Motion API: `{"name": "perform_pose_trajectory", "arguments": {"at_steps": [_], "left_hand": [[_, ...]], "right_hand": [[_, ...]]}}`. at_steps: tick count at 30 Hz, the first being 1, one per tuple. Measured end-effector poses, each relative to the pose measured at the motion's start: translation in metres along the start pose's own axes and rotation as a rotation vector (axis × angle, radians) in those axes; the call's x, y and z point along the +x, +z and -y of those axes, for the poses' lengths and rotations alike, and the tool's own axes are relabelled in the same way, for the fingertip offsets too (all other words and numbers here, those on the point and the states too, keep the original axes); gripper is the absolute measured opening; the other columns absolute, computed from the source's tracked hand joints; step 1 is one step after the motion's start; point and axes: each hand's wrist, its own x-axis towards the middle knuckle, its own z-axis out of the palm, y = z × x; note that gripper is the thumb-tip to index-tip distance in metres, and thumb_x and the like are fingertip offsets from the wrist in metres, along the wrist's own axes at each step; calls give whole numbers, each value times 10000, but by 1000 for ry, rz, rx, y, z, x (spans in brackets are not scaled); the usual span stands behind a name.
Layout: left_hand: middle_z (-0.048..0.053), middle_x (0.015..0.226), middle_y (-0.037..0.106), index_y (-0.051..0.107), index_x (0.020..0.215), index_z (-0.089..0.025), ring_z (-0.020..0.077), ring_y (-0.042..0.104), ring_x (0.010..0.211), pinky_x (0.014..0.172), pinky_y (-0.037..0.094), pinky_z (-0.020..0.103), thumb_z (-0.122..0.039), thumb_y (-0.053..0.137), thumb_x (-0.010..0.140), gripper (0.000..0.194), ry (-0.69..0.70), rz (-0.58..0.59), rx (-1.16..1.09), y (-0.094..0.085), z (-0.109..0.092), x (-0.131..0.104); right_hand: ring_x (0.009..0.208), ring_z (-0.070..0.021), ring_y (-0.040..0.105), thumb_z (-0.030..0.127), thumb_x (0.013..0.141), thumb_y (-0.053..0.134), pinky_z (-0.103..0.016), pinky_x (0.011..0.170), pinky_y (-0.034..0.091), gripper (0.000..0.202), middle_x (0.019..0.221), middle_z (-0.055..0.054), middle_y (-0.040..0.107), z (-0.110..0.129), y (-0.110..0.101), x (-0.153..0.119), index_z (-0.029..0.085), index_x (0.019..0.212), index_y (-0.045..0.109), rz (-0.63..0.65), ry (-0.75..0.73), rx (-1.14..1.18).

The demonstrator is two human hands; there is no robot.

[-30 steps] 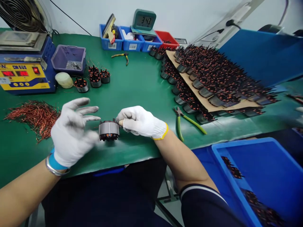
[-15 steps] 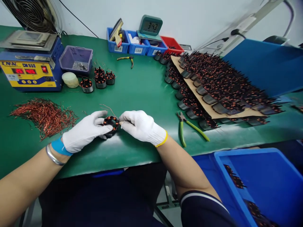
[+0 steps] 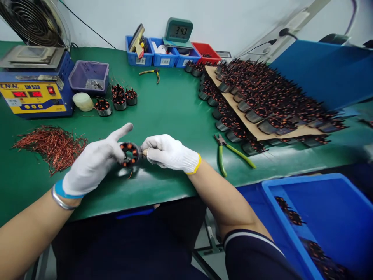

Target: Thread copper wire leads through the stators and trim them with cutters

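A motor stator (image 3: 133,154), a dark ring with copper windings, is tilted on edge between my two white-gloved hands, and a short copper wire end hangs below it. My left hand (image 3: 94,159) has its fingertips on the ring's left side, while its index finger points away. On the opposite side my right hand (image 3: 164,152) is closed, its thumb and index finger pinching at the ring's right rim. A bare fingertip seems to show through that glove. To the left lies a heap of copper wire clippings (image 3: 55,147).
Green-handled cutters (image 3: 234,153) lie right of my hands, before stacked stators (image 3: 271,97) on cardboard. Several stators (image 3: 119,100) stand by a purple bin (image 3: 89,76) and a blue-yellow machine (image 3: 35,91). Smaller pliers (image 3: 151,74) lie farther back. A blue crate (image 3: 305,181) is at lower right.
The stator has turned and tilted, its wire end now hanging below instead of rising above. My left index finger has stretched out, and my right hand stays at the rim.
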Motion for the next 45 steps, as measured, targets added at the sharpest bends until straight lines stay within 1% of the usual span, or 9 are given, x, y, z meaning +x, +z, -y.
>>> {"name": "perform_pose_trajectory", "arguments": {"at_steps": [6, 9, 12, 17, 23, 27, 30, 36, 45], "left_hand": [[42, 1517, 276, 482, 756, -203, 225, 624, 1072, 895, 542, 390, -197, 793, 625, 338, 537, -138, 608, 3, 11, -8], [129, 1503, 295, 483, 1065, -228, 270, 600, 1094, 920, 519, 433, -346, 843, 537, 650, 312, -125, 611, 1, 8, -3], [119, 1308, 516, 505, 1086, -203, 271, 605, 1046, 906, 509, 436, -488, 750, 632, 589, -21, 31, 664, 2, 9, 4], [95, 1125, 537, 540, 875, -195, 238, 595, 967, 842, 509, 392, -396, 644, 748, 260, 98, 31, 898, 4, 26, 12], [78, 1163, 528, 559, 892, -209, 226, 605, 882, 784, 511, 392, -386, 633, 758, 234, 113, 141, 1039, -7, 32, 15], [73, 1138, 535, 552, 868, -208, 233, 591, 926, 820, 504, 390, -439, 698, 674, 335, 81, 90, 942, -6, 27, 15], [60, 1022, 545, 541, 859, -207, 220, 581, 854, 756, 495, 375, -456, 687, 687, 336, 41, 27, 935, -3, 26, 16], [45, 941, 558, 539, 839, -208, 209, 567, 781, 699, 462, 354, -432, 662, 717, 284, 61, 73, 959, -3, 28, 19], [33, 911, 576, 539, 826, -205, 189, 565, 802, 701, 453, 310, -365, 636, 752, 201, 108, 244, 952, -2, 26, 21]], "right_hand": [[528, -70, 440, 238, 836, 503, -208, 517, 340, 117, 619, 48, 545, 0, -3, -1, 150, 800, 572, -50, -118, -93], [589, -84, 473, 221, 835, 507, -217, 561, 363, 127, 665, 28, 576, 1, -2, -2, 141, 817, 605, -120, -171, -198], [641, -102, 515, 208, 826, 522, -235, 610, 387, 139, 721, 3, 620, 0, 3, -1, 142, 839, 644, -193, -189, -347], [716, -140, 599, 222, 770, 615, -275, 673, 462, 197, 859, -23, 685, -3, 9, -2, 184, 957, 667, -207, -153, -410], [938, -189, 626, 370, 818, 602, -358, 857, 518, 430, 1095, -107, 618, -11, 0, 6, 193, 1200, 515, -791, -295, -44], [915, -189, 616, 384, 730, 692, -359, 798, 537, 748, 1129, -120, 606, -22, 9, 23, 186, 1370, 358, -558, -37, 76], [741, -144, 595, 327, 754, 634, -326, 747, 528, 732, 856, -26, 640, -23, 22, 33, 154, 1394, 323, -376, -91, 239], [597, -111, 524, 354, 776, 606, -329, 718, 519, 638, 669, 69, 508, -12, 18, 29, 181, 1340, 365, -399, -286, 617], [542, -111, 579, 390, 780, 635, -229, 485, 488, 566, 742, -9, 639, 1, 7, 7, 162, 1271, 467, -160, -84, 618]]}}
